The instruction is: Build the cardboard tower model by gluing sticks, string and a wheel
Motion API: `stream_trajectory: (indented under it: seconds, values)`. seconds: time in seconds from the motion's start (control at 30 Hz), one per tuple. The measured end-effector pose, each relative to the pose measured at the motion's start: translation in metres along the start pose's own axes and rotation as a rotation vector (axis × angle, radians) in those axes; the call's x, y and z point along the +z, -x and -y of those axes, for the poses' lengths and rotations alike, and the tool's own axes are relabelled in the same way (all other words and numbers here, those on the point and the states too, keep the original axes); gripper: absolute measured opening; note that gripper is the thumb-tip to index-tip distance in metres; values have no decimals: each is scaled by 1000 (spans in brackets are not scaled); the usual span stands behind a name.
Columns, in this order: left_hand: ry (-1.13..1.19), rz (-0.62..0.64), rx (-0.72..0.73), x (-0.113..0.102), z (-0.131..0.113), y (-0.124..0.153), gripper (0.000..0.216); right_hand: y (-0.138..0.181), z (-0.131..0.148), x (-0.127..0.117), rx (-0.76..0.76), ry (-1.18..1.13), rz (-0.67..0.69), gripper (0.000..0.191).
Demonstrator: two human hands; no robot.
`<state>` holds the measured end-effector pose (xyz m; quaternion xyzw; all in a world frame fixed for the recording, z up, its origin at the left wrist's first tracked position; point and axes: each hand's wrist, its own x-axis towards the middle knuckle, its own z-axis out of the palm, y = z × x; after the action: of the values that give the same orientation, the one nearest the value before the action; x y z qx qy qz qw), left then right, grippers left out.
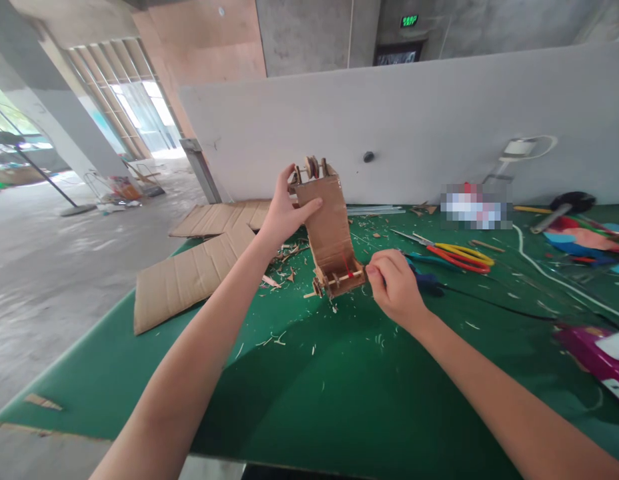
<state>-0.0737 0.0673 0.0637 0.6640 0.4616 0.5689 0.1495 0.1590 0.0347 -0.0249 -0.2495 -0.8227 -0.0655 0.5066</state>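
Observation:
A brown cardboard model (328, 223) with round discs at its top and a thin wooden stick axle (343, 277) across its lower end is held tilted above the table. My left hand (292, 210) grips its upper left edge, thumb lying across the front face. Red string or tape is wound on the axle. At the axle's right end my right hand (393, 287) is closed in a pinch; its fingers hide what lies between them, apparently the end of the stick. Small wooden pieces stick out at the model's lower left corner.
Cardboard sheets (189, 283) lie left on the green table (289, 400), among scraps. Scissors with red and yellow handles (459, 257) lie right, near a dark blue tool with a black cord (429, 283). A magenta object (589, 353) sits at the right edge. A white panel (414, 127) stands behind.

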Motion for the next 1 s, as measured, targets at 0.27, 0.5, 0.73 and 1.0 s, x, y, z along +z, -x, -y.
stream_trajectory:
  seconds: [0.27, 0.5, 0.73, 1.0]
  values:
    - [118, -26, -177, -13, 18, -5, 73, 1, 3, -3, 37, -39, -51, 34]
    - [129, -24, -188, -17, 28, -7, 70, 2, 3, -2, -8, -29, 26, 30]
    - [-39, -112, 66, -19, 4, -6, 73, 2, -1, -3, -28, -27, 121, 11]
    - [-453, 142, 677, -10, -99, 40, 53, 4, -5, -2, 149, -32, 82, 20]
